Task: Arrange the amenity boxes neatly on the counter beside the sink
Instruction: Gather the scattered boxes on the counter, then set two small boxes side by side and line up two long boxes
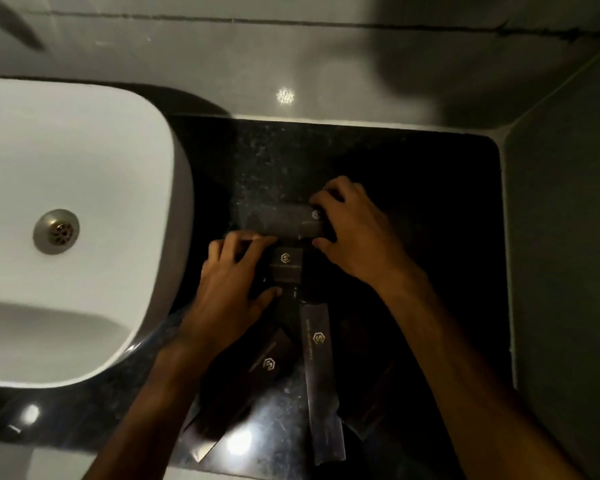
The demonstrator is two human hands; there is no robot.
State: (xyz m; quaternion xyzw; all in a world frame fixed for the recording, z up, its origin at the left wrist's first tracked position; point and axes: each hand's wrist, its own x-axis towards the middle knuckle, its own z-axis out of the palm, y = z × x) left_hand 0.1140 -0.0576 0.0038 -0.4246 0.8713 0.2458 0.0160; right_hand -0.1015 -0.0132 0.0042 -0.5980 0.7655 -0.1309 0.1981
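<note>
Nearest the camera, a long dark box (323, 375) lies on the black counter (430, 188), running roughly front to back, its near end at the counter's front edge. It carries a small hexagonal logo and a line of print too small to read. Just to its left a second long box (246, 382) lies tilted, its near end swung leftward toward the front edge; it bears the same logo. Both forearms cross above these two boxes.

Farther back, a short box (286, 268) with the logo on top sits between the two hands. The left hand (232, 282) is closed around its left side, fingers curled over the far edge and thumb pressed at the near edge. Beyond it, a fourth box (284, 221) lies crosswise, left to right, touching or nearly touching the short box's far end; which of the two cannot be settled in the dim light. The right hand (354, 230) grips the right end of this crosswise box, fingers over its far side and thumb at its near side, partly covering the logo.

All four boxes lie on the counter to the right of the white sink (84, 188), whose metal drain (56, 231) is visible. Pale wall tiles (291, 57) rise behind the counter.
</note>
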